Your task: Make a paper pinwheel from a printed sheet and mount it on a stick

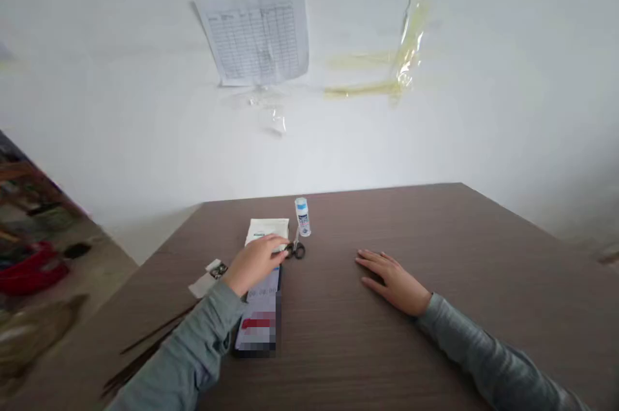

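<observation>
Hovering at the far end of the smartphone [261, 304], here's the left hand [256, 262], thumb and fingertips a narrow gap apart beside the black-handled scissors [294, 248] — whether they grip a loop, I can't tell. The scissors lie just beyond the phone's far right corner, points away. Well right of the phone, the right hand [394, 285] rests palm-down, fingers slightly spread, holding nothing. The danger, as I judge it: a careless lift could swing those blades into the small blue-labelled white bottle [302, 219] beyond the phone and tip it, or a low wrist could tap the screen. Now the count: two hands, one phone, one pair of scissors, one bottle, one white packet [268, 226] past the phone's far end, one paper scrap [203, 285] to its left — and dark thin strips [135, 367] lower left, too overlapped to number.
</observation>
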Tool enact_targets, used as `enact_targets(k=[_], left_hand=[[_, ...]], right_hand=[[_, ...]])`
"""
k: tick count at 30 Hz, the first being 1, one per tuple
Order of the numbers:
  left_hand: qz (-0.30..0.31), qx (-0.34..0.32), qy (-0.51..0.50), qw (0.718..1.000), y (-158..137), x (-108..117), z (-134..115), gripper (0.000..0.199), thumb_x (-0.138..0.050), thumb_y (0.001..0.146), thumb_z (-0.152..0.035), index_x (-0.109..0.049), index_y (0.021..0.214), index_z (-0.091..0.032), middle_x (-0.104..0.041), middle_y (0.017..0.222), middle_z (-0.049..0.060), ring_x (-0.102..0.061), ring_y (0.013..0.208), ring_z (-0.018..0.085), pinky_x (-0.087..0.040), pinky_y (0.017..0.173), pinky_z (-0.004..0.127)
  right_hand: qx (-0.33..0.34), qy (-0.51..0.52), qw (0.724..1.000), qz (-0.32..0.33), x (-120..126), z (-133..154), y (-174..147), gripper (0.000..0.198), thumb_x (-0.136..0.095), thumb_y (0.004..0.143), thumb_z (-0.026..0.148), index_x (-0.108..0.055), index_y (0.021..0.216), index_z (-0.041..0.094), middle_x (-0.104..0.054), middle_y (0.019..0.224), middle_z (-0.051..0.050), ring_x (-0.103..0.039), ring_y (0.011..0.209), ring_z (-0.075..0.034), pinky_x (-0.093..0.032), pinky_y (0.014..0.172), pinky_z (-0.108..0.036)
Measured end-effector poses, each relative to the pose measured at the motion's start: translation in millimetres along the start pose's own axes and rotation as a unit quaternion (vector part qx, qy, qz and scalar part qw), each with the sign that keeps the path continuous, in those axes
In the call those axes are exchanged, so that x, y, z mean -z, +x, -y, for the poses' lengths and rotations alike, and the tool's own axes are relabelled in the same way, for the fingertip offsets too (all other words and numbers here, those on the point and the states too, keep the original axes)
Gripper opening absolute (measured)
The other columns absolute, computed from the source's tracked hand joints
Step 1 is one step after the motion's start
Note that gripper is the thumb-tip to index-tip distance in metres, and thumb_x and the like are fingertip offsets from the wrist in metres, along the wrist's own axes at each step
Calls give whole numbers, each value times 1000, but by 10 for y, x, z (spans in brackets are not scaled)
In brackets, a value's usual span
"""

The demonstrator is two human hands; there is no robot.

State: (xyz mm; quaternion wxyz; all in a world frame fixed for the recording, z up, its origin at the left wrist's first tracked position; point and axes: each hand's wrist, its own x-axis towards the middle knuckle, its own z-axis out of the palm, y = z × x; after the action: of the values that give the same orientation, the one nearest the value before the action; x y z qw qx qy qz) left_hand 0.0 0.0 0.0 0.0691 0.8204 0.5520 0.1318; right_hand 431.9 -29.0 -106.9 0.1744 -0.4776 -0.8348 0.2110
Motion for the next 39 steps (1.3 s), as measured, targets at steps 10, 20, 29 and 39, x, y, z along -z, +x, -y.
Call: enact_targets(k=[10,20,29,39], left_hand=[[25,86,5,996,293,14,458,38,-91,103,-32,-103,139,-26,-94,163,15,-88,160,43,-63,142,48],[44,107,28,993,326,-33,463,18,-91,108,-24,-105,115,-32,-103,139,9,-96,140,36,-66,125,38],[24,136,44,989,321,-22,371,18,-90,110,-20,-103,104,-30,-104,124,11,-98,122,34,-65,106,33],[-7,161,33,986,324,38,314,14,-94,104,-20,-102,96,-29,-102,106,8,-96,108,32,-60,94,32]], right_hand=[[15,8,1000,-26,-104,-127,48,61,-74,125,52,-78,184,34,-62,201,-13,-56,190,-44,-39,160,-78],[17,6,999,-32,-106,-143,48,60,-75,125,52,-79,183,35,-63,200,-13,-58,189,-42,-41,160,-75],[19,4,999,-36,-115,-137,43,60,-76,125,49,-79,183,36,-64,200,-13,-58,189,-42,-41,160,-76],[12,-6,1000,-25,-107,-120,48,61,-73,125,50,-77,184,34,-61,202,-13,-57,190,-42,-40,161,-76]])
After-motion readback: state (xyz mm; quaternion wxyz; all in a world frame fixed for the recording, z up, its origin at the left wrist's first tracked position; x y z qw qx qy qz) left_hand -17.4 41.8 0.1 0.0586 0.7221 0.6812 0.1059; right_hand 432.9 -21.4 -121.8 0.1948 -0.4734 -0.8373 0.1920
